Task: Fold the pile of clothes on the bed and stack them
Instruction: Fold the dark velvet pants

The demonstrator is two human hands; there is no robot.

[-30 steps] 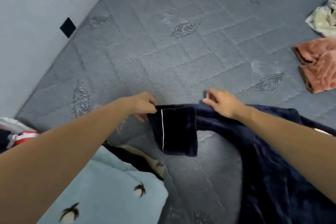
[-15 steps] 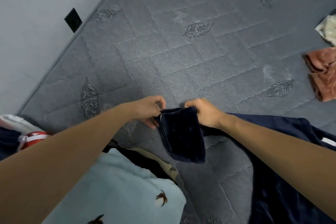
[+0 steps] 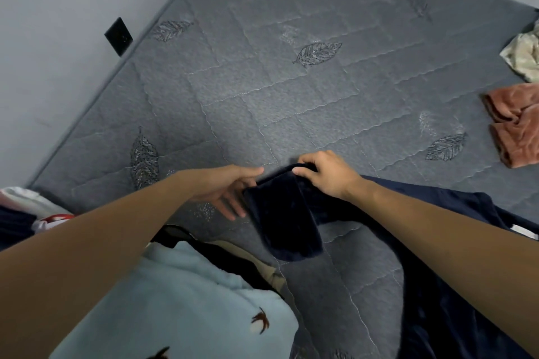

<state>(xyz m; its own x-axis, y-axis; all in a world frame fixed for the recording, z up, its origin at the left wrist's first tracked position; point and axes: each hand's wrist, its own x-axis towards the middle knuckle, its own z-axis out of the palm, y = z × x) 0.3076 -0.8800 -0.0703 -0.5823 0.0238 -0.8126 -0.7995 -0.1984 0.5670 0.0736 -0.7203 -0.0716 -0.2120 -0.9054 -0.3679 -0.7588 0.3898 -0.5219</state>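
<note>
A dark navy fleece garment [image 3: 455,285] lies across the lower right of the grey quilted bed [image 3: 291,90]. Its sleeve [image 3: 285,218] hangs lifted over the mattress. My right hand [image 3: 326,175] grips the sleeve's top edge with curled fingers. My left hand [image 3: 230,192] is beside the sleeve's left edge, fingers stretched out; its thumb lies along the top of the cuff. The pile of unfolded clothes sits at the lower left, topped by a light blue fleece with bird prints [image 3: 180,309].
A folded pink garment [image 3: 516,131] and a crumpled cream one [image 3: 525,52] lie at the bed's right edge. A red and white item [image 3: 49,220] pokes out at the left. The wall with a black socket plate [image 3: 118,36] runs along the bed's far left side.
My left hand has released its pinch on the sleeve and spread its fingers. My right hand slid left along the sleeve to its cuff and holds it higher.
</note>
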